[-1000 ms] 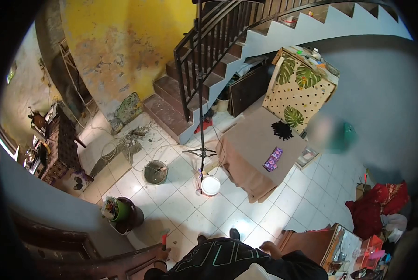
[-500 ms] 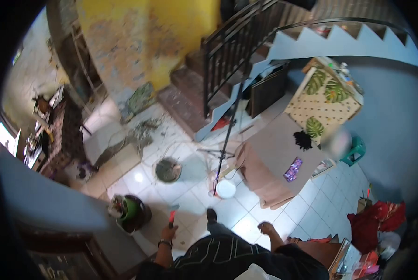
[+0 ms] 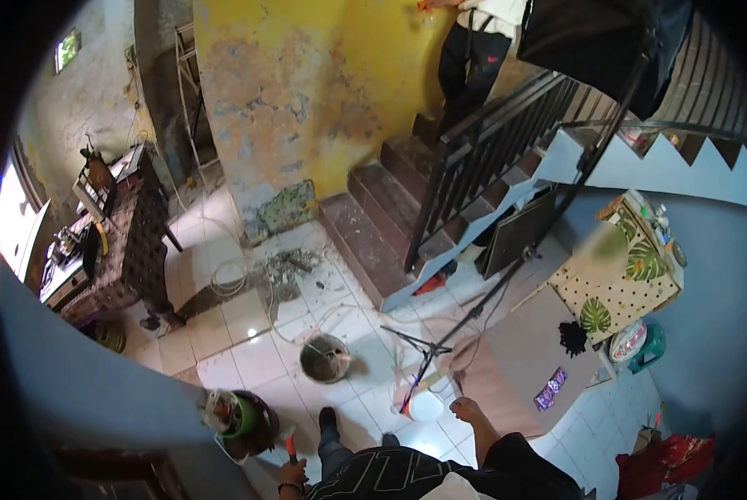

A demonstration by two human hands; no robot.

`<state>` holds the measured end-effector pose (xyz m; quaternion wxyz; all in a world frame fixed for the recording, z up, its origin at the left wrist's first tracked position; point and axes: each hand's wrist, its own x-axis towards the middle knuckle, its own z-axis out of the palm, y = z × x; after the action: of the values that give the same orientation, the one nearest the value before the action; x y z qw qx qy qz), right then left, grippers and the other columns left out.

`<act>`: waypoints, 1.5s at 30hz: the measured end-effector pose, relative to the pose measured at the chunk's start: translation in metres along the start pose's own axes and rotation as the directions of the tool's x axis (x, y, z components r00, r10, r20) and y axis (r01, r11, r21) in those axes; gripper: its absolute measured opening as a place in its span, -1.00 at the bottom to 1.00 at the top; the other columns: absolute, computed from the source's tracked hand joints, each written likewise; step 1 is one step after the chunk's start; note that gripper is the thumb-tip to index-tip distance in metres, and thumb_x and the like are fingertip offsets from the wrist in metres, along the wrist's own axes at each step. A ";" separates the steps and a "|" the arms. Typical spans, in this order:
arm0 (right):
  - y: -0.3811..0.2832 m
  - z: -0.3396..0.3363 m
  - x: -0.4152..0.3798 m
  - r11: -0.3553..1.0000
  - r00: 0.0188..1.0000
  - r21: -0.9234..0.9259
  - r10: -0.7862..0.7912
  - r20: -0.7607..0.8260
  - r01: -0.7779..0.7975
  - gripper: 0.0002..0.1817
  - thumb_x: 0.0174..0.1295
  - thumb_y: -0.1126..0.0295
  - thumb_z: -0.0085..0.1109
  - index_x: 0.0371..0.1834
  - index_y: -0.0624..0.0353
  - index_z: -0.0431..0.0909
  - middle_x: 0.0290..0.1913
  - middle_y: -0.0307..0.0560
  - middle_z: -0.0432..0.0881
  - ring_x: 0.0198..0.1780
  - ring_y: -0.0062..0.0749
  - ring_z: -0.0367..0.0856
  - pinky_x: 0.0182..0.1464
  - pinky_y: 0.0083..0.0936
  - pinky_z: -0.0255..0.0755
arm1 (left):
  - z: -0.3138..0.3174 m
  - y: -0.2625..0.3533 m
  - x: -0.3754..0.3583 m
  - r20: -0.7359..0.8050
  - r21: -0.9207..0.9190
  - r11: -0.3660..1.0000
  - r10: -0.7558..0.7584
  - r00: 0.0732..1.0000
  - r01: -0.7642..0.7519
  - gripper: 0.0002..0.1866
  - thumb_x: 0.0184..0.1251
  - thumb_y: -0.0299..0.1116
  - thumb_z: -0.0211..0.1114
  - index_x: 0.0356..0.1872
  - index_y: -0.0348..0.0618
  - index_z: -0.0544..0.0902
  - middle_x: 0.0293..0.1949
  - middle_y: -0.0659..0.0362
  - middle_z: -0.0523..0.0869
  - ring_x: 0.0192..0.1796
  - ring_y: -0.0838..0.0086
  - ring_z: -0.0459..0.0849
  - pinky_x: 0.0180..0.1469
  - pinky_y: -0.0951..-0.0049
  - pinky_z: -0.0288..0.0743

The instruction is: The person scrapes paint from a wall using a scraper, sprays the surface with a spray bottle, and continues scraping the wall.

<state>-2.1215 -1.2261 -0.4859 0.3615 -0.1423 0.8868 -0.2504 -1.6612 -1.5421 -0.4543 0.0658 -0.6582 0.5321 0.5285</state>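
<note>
My left hand (image 3: 292, 473) was closed round the handle of the red-handled tool (image 3: 291, 448), its head pointing forward, near the green container (image 3: 242, 415). I judged it stiff, fairly light and sturdy, best gripped low on the red part, clear of the head. My right hand (image 3: 466, 409) was half curled; I couldn't tell whether it held anything

Black shirt (image 3: 423, 477), pale outlined print (image 3: 383, 472); dark shoes (image 3: 329, 417).
</note>
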 end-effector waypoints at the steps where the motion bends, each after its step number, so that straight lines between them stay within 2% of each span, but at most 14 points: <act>1: -0.017 0.004 0.005 0.999 0.997 -0.035 -0.023 -0.073 0.021 -0.68 0.19 0.12 0.20 -0.28 0.18 0.67 -0.37 -0.08 0.71 -0.42 -0.41 0.68 -0.38 -0.44 0.57 | -0.006 0.005 0.016 0.039 0.058 0.998 0.014 0.999 -0.017 -0.66 0.03 -0.11 0.42 -0.49 -0.24 0.66 -0.58 0.09 0.67 -0.53 0.34 0.68 -0.44 0.22 0.56; 3: -0.060 0.010 0.021 1.000 1.000 0.013 0.012 -0.014 -0.012 -0.69 0.20 0.14 0.22 -0.25 0.19 0.65 -0.39 -0.11 0.68 -0.43 -0.43 0.67 -0.40 -0.46 0.55 | -0.013 -0.042 0.096 0.217 0.197 0.915 0.310 0.926 -0.353 -0.64 0.02 -0.08 0.44 -0.50 -0.24 0.68 -0.57 0.08 0.68 -0.51 0.33 0.69 -0.40 0.23 0.57; 5: -0.110 0.013 0.012 0.984 0.998 0.179 0.005 0.063 -0.016 -0.68 0.22 0.17 0.26 -0.17 0.20 0.60 -0.45 -0.16 0.63 -0.45 -0.46 0.64 -0.45 -0.50 0.51 | -0.030 0.009 0.085 0.112 0.148 0.980 0.119 0.987 -0.135 -0.53 -0.03 0.03 0.46 -0.44 -0.27 0.70 -0.51 0.04 0.72 -0.42 0.30 0.73 -0.27 0.20 0.58; 7: -0.170 0.002 0.023 0.943 0.988 0.300 -0.154 0.021 0.141 -0.65 0.23 0.19 0.28 -0.08 0.21 0.53 -0.47 -0.20 0.59 -0.46 -0.51 0.60 -0.47 -0.53 0.48 | -0.035 -0.002 0.146 0.019 0.288 0.867 0.420 0.907 -0.407 -0.63 0.04 -0.07 0.44 -0.54 -0.24 0.68 -0.60 0.12 0.67 -0.52 0.40 0.67 -0.42 0.29 0.52; 12: -0.340 -0.080 0.068 0.667 0.864 0.551 -0.415 -0.284 0.501 -0.54 0.22 0.40 0.25 0.18 0.19 0.39 -0.42 -0.24 0.52 -0.44 -0.59 0.49 -0.43 -0.62 0.38 | -0.074 0.076 0.126 0.017 0.066 0.920 0.387 0.922 -0.387 -0.69 0.06 -0.17 0.42 -0.44 -0.26 0.68 -0.62 0.13 0.63 -0.57 0.40 0.63 -0.47 0.29 0.48; 22: -0.573 -0.285 0.130 0.230 0.395 0.331 -0.677 -0.621 0.915 -0.32 0.25 0.37 0.28 0.41 0.18 0.20 0.02 -0.20 0.50 -0.03 -0.59 0.48 0.01 -0.62 0.39 | -0.074 0.022 0.092 -0.019 0.262 0.912 0.333 0.943 -0.317 -0.60 -0.01 -0.09 0.47 -0.45 -0.30 0.68 -0.57 0.09 0.67 -0.56 0.41 0.64 -0.46 0.23 0.50; 25: -0.626 -0.334 0.163 0.346 0.362 0.162 -0.660 -0.658 0.924 -0.10 0.13 0.23 0.41 0.49 0.15 0.09 0.29 0.03 0.36 0.15 -0.35 0.46 0.20 -0.43 0.37 | -0.043 -0.008 0.050 -0.142 0.177 0.969 0.198 0.970 -0.172 -0.59 -0.05 -0.09 0.50 -0.50 -0.32 0.66 -0.56 0.07 0.70 -0.56 0.40 0.66 -0.44 0.24 0.50; 30: -0.668 -0.336 0.263 0.546 0.473 0.064 -0.655 -0.589 0.836 0.16 -0.01 0.07 0.50 0.58 -0.03 -0.13 0.51 0.12 0.07 0.45 0.03 0.18 0.30 -0.10 0.28 | 0.029 -0.060 0.005 -0.351 -0.133 0.989 0.008 0.936 -0.058 -0.60 -0.06 -0.11 0.51 -0.56 -0.31 0.64 -0.58 0.09 0.69 -0.56 0.42 0.65 -0.43 0.27 0.50; 31: -0.672 -0.322 0.227 0.578 0.708 0.410 -0.552 -0.440 0.706 0.07 0.12 0.05 0.39 0.59 -0.16 -0.17 0.54 0.03 0.01 0.48 0.12 0.10 0.26 0.12 0.27 | 0.048 -0.074 0.000 -0.393 -0.189 0.978 0.002 0.919 -0.083 -0.60 -0.06 -0.11 0.51 -0.56 -0.30 0.64 -0.59 0.10 0.68 -0.56 0.43 0.64 -0.43 0.28 0.49; 33: -0.654 -0.299 0.280 0.318 0.769 0.787 -0.573 -0.285 0.529 -0.13 0.28 0.11 0.20 0.57 -0.22 -0.12 0.54 -0.02 0.01 0.49 0.18 0.05 0.22 0.26 0.29 | 0.093 -0.091 -0.014 -0.479 -0.317 0.939 -0.039 0.877 -0.131 -0.61 -0.06 -0.11 0.52 -0.58 -0.29 0.63 -0.60 0.12 0.67 -0.56 0.44 0.63 -0.43 0.29 0.49; 36: -0.645 -0.268 0.314 -0.057 0.635 0.980 -0.754 -0.169 0.193 -0.42 0.47 -0.02 -0.25 0.49 -0.15 0.04 0.54 0.03 0.02 0.45 0.32 0.10 0.32 0.41 0.17 | 0.101 -0.032 -0.081 -0.323 -0.386 0.918 -0.232 0.918 0.096 -0.62 0.00 -0.09 0.52 -0.57 -0.23 0.65 -0.62 0.18 0.64 -0.57 0.44 0.62 -0.47 0.32 0.46; 38: -0.663 -0.260 0.299 -0.223 0.683 0.970 -0.693 -0.229 0.099 -0.34 0.37 -0.03 -0.01 0.49 -0.08 0.15 0.54 0.02 0.06 0.45 0.32 0.12 0.35 0.37 0.15 | 0.114 -0.022 -0.099 -0.308 -0.302 0.935 -0.280 0.909 0.186 -0.58 0.02 -0.01 0.49 -0.48 -0.22 0.67 -0.61 0.18 0.65 -0.54 0.42 0.64 -0.43 0.31 0.51; 40: -0.666 -0.263 0.351 -0.338 0.171 0.938 -0.932 -0.320 -0.082 -0.24 0.22 0.06 0.26 0.47 -0.06 0.19 0.51 0.01 0.16 0.45 0.33 0.12 0.38 0.28 0.18 | 0.116 0.010 -0.134 -0.344 -0.334 0.920 -0.320 0.883 0.204 -0.56 0.02 0.01 0.47 -0.42 -0.24 0.67 -0.56 0.12 0.69 -0.50 0.36 0.69 -0.38 0.30 0.56; 45: -0.668 -0.261 0.352 -0.526 0.291 0.845 -0.828 -0.480 -0.101 -0.14 0.09 0.25 0.39 0.47 0.08 0.18 0.50 0.00 0.19 0.48 0.20 0.12 0.44 0.08 0.20 | 0.147 0.010 -0.162 -0.378 -0.422 0.856 -0.465 0.801 0.298 -0.55 0.02 0.02 0.45 -0.42 -0.26 0.69 -0.54 0.08 0.71 -0.48 0.33 0.72 -0.32 0.33 0.59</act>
<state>-2.5052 -1.8473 -0.1611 0.3956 -0.3170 -0.0451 -0.8608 -1.7405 -1.3483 -0.3896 -0.0724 -0.8614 0.2860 0.4135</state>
